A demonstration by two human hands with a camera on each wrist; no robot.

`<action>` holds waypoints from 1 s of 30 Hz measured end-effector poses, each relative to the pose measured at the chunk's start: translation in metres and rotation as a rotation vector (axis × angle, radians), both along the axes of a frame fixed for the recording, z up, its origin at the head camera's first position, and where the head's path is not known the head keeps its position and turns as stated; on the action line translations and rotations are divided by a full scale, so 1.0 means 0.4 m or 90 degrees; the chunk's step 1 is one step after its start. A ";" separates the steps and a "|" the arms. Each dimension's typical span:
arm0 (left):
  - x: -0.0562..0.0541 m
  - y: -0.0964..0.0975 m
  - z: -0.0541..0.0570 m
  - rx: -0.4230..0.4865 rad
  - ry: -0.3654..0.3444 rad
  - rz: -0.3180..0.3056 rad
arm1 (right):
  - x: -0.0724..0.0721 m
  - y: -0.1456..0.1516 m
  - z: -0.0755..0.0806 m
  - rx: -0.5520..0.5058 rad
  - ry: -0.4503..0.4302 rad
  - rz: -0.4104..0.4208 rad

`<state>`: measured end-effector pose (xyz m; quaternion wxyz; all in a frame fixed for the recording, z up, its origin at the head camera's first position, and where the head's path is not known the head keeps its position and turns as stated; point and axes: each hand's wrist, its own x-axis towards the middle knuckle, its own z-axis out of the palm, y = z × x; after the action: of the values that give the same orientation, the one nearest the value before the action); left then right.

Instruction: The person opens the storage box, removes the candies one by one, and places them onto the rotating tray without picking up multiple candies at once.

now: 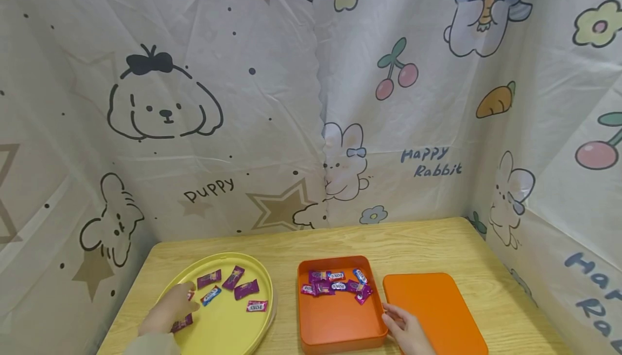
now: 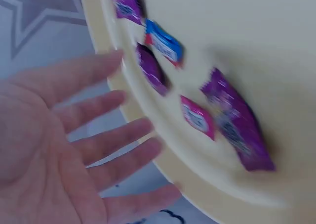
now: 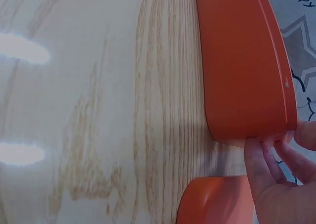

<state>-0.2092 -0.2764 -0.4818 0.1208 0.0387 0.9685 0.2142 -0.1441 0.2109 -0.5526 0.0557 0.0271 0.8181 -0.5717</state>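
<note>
My left hand (image 1: pixel 171 305) is over the left side of a round yellow tray (image 1: pixel 221 333). In the left wrist view its fingers are spread and hold nothing, with fingertips near the tray's rim. Close to it lie a purple wrapped candy (image 1: pixel 182 323) and a pink wrapped candy (image 2: pixel 197 117), partly hidden by the hand in the head view. A blue candy (image 1: pixel 211 295) and several more purple and pink ones lie on the tray. My right hand (image 1: pixel 407 329) holds the right wall of an orange box (image 1: pixel 340 323), thumb at the rim and fingers against the outside.
Several purple, pink and blue candies (image 1: pixel 338 286) are gathered in the far half of the box. A flat orange lid (image 1: pixel 437 306) lies right of it on the wooden table (image 1: pixel 286 244). Printed cloth (image 1: pixel 272 128) hangs behind and at both sides.
</note>
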 end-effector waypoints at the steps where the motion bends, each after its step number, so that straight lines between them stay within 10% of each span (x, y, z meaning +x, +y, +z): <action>1: -0.002 0.010 0.007 -0.002 0.009 -0.001 | -0.001 0.000 0.000 0.003 0.001 0.000; 13: -0.042 0.175 0.032 -0.026 0.179 -0.056 | -0.002 0.001 0.002 -0.001 -0.006 0.002; 30: -0.086 0.481 0.009 -0.001 0.252 -0.236 | -0.003 0.002 0.003 -0.006 -0.003 0.005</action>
<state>-0.2435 -0.0839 -0.4782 -0.0341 0.2565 0.9498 0.1760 -0.1451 0.2116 -0.5514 0.0601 0.0250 0.8154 -0.5753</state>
